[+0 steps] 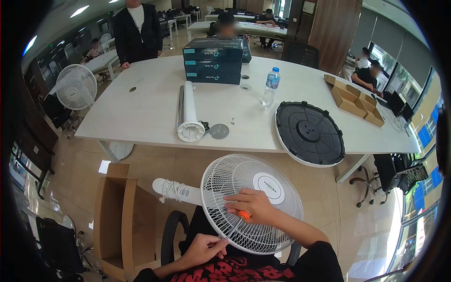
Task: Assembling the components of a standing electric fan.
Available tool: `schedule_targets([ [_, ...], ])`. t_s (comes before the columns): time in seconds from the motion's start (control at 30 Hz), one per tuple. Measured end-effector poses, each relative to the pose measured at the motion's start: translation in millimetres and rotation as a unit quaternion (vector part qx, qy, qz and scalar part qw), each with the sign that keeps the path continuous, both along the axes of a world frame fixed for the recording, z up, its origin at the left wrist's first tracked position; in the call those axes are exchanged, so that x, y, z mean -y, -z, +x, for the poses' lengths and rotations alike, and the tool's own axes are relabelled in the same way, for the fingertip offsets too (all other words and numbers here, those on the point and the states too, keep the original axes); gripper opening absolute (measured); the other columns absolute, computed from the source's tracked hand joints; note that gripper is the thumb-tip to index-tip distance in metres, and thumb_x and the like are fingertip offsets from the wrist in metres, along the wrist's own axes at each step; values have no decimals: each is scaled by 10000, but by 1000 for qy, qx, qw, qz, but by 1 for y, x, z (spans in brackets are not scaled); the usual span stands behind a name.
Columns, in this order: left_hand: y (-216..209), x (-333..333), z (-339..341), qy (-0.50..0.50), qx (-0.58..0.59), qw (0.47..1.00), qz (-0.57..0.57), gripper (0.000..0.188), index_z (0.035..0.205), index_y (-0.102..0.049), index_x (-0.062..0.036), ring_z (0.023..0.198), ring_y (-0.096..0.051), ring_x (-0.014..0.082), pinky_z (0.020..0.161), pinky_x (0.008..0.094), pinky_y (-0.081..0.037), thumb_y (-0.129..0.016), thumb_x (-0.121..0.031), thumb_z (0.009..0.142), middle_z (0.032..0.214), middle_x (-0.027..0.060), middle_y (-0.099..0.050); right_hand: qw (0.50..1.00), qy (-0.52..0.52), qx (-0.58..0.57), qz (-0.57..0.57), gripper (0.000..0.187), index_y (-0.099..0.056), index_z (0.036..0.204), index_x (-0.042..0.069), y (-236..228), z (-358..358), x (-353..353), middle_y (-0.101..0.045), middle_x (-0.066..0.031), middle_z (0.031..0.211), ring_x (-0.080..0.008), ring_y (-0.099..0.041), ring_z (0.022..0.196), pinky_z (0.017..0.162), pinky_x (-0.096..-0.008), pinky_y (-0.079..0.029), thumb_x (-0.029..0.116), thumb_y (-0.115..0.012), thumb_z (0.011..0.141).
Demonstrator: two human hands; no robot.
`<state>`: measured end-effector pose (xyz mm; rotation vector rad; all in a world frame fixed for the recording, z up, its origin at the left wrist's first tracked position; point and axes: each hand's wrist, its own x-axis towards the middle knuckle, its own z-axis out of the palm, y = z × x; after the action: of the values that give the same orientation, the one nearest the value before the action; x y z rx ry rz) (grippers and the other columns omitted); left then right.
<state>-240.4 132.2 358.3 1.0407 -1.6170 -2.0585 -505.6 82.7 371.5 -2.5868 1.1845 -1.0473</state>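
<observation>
The fan head [244, 181] lies under our right hand [254, 207], with which we grip an orange-handled screwdriver [244, 215], our left hand [203, 249] pinched together beside its tip.

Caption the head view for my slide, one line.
The right hand holds an orange-handled screwdriver over a white fan, with the left hand at the fan's near-left edge.

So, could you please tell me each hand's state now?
Left hand: pinched closed at the edge of the fan; whether it holds anything cannot be told.
Right hand: closed on the screwdriver.
</observation>
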Motion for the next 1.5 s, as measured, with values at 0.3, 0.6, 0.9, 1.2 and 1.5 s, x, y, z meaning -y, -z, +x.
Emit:
schedule_targets([
  [0.3,24,-2,18,-33,28,989,-145,222,969,-696,28,724,-700,103,682,247,-543,-743,-188,982,820,77,-733,967,-142,-211,-19,159,-671,818,73,-12,58,48,-642,-32,893,-190,-594,1015,824,-351,-542,144,-754,702],
  [0.6,66,-3,27,-43,-81,986,-141,168,1035,-688,13,1055,-681,164,936,321,-537,-763,-116,957,1095,116,-703,902,-313,-267,129,131,-747,753,39,-4,79,65,-704,-98,782,-316,-693,846,955,-440,-480,124,-745,653],
  [0.9,78,-2,27,-119,-130,984,-37,247,1127,-620,7,1089,-696,196,996,325,-545,-763,5,926,1167,111,-676,810,-392,-352,257,251,-774,872,74,-19,86,75,-698,-87,1006,-296,-651,1101,1134,-524,-366,322,-776,830],
  [1.2,78,4,18,-107,-106,982,114,489,1349,-464,21,1109,-716,249,1027,381,-568,-739,-6,945,1204,152,-679,833,-387,-333,214,235,-749,1051,185,-12,76,51,-634,-29,1057,-237,-586,1181,1151,-549,-292,308,-781,854],
  [1.5,69,13,20,-53,-80,983,158,424,1337,-541,30,1070,-712,228,983,385,-581,-725,-19,958,1185,127,-671,836,-372,-338,222,304,-720,1120,169,-16,79,43,-633,-32,1091,-241,-592,1189,1175,-543,-301,255,-797,839],
])
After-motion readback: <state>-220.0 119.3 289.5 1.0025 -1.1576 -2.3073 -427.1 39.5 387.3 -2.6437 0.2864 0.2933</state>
